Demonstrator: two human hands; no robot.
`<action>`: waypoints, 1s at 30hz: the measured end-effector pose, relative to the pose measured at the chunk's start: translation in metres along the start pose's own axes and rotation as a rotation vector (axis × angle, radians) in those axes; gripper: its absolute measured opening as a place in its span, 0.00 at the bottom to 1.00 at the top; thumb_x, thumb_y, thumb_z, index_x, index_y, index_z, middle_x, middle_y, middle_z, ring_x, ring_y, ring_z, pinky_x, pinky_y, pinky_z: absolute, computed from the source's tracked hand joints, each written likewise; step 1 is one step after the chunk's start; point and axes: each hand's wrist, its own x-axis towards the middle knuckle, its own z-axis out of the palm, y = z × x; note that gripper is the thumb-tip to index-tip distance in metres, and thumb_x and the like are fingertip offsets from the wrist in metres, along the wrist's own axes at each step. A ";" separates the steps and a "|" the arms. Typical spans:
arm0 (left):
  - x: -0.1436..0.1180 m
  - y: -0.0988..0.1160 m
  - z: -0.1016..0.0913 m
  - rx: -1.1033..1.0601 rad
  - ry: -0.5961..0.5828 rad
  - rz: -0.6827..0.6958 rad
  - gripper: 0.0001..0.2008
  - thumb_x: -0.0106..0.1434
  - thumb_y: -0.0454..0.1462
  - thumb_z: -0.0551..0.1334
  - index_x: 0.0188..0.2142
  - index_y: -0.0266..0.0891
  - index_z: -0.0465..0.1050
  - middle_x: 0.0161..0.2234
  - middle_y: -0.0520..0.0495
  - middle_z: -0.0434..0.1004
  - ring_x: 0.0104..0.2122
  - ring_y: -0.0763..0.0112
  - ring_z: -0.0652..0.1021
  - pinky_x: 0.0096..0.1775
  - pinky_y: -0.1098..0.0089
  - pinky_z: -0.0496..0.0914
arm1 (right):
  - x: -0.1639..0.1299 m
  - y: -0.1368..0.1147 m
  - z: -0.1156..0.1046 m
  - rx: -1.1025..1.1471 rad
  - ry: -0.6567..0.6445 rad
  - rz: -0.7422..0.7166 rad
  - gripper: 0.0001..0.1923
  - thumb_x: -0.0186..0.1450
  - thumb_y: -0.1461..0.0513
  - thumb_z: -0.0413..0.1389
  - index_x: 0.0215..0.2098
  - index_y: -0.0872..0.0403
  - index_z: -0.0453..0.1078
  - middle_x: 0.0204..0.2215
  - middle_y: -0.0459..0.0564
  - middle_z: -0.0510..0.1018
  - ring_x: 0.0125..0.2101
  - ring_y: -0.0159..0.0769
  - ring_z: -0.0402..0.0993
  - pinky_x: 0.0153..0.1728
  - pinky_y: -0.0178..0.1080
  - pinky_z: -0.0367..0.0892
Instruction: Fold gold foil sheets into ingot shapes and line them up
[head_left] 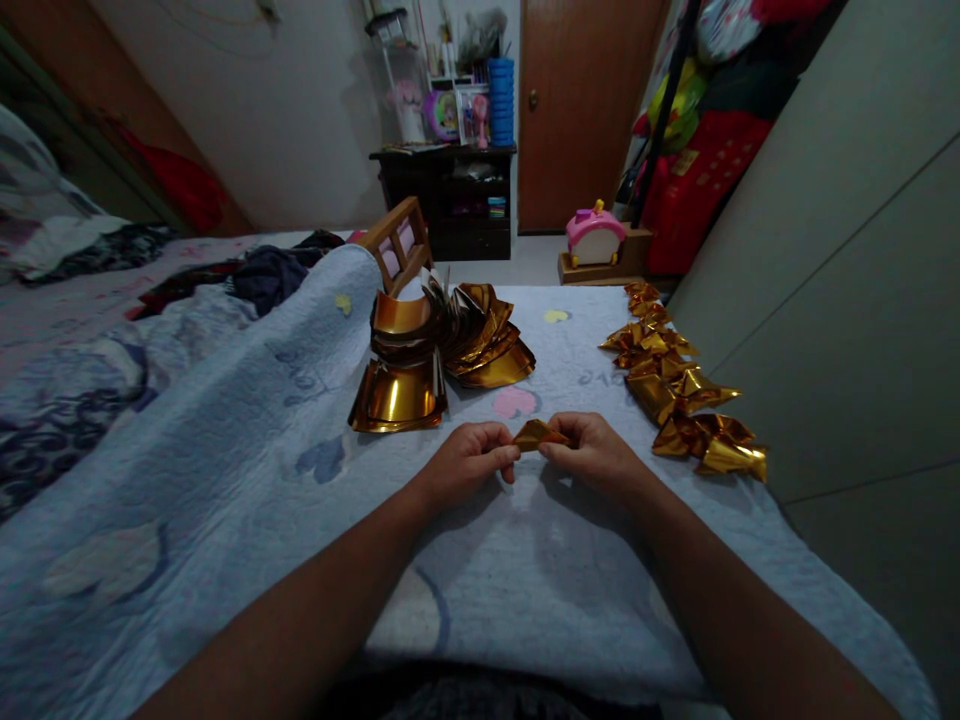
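Observation:
My left hand (pixel 469 462) and my right hand (pixel 595 452) both pinch a small folded piece of gold paper (pixel 535 434) between them, just above the pale blue quilt (pixel 247 470). A curled stack of unfolded gold paper sheets (pixel 431 355) lies on the quilt just beyond my hands, to the left. Along the quilt's right edge runs a row of several folded gold paper pieces (pixel 679 385).
A pale wall panel (pixel 840 300) rises close on the right. On the left lie bedding and dark clothes (pixel 262 275). A wooden chair back (pixel 397 245) stands behind the stack. A dark shelf unit (pixel 450 200), a brown door (pixel 581 110) and a pink toy (pixel 594 237) are at the far end.

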 end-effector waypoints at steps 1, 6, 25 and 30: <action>0.000 0.000 -0.001 0.002 0.005 -0.005 0.13 0.61 0.45 0.65 0.27 0.37 0.72 0.23 0.49 0.76 0.24 0.73 0.70 0.32 0.71 0.61 | -0.001 0.000 -0.003 -0.006 0.009 0.005 0.09 0.55 0.57 0.58 0.24 0.54 0.66 0.19 0.40 0.64 0.19 0.27 0.59 0.19 0.32 0.55; 0.000 -0.001 -0.003 -0.044 0.007 -0.029 0.13 0.60 0.45 0.66 0.27 0.37 0.72 0.22 0.49 0.75 0.23 0.73 0.68 0.30 0.71 0.60 | -0.002 -0.001 -0.014 0.020 0.011 0.040 0.11 0.55 0.55 0.61 0.26 0.54 0.68 0.19 0.41 0.66 0.19 0.27 0.60 0.18 0.31 0.57; 0.001 0.002 -0.003 -0.052 0.070 -0.086 0.12 0.58 0.44 0.66 0.25 0.38 0.72 0.20 0.50 0.73 0.20 0.76 0.65 0.24 0.72 0.55 | -0.001 0.001 -0.022 0.173 0.102 -0.070 0.16 0.57 0.53 0.64 0.38 0.53 0.70 0.28 0.42 0.70 0.24 0.28 0.62 0.25 0.33 0.59; 0.002 0.003 0.000 -0.043 0.075 -0.051 0.13 0.58 0.45 0.67 0.25 0.38 0.72 0.20 0.51 0.73 0.21 0.76 0.66 0.25 0.73 0.57 | 0.003 0.005 -0.003 0.080 0.001 -0.094 0.12 0.62 0.53 0.61 0.34 0.53 0.70 0.27 0.43 0.69 0.26 0.30 0.62 0.28 0.34 0.58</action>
